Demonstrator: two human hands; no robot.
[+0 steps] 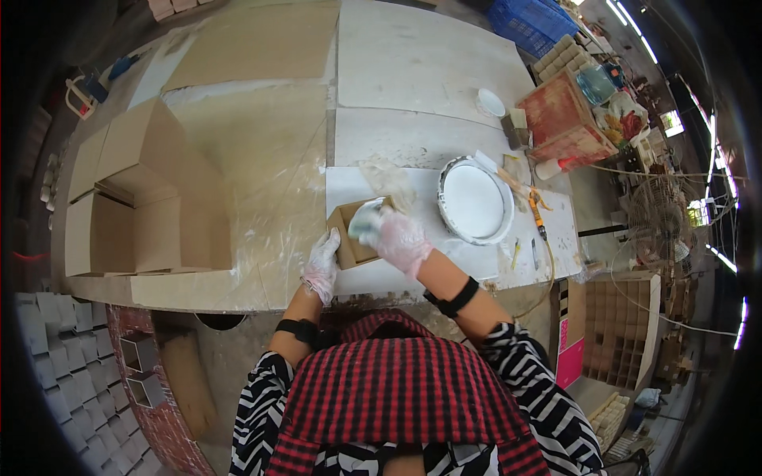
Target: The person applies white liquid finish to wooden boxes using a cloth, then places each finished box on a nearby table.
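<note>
A small open brown box [347, 251] stands on the white part of the table in front of me. My left hand [321, 267], in a thin clear glove, grips its left wall. Over the box's opening, my gloved right hand [399, 240] is closed on a pale greenish pad [365, 222], which looks like a sponge but is blurred by motion. To the right sits a round tub [441, 213] of white liquid with a smeared rim. A brush [514, 184] lies by its right edge. Behind the box is a crumpled, whitish translucent sheet [386, 176].
Several brown boxes [147, 194] are grouped on the table's left side. An orange-and-black air gun [539, 208] with a hose lies at the right edge. Farther back are a white bowl [490, 103], a stained red box [559, 119] and a blue crate [530, 25].
</note>
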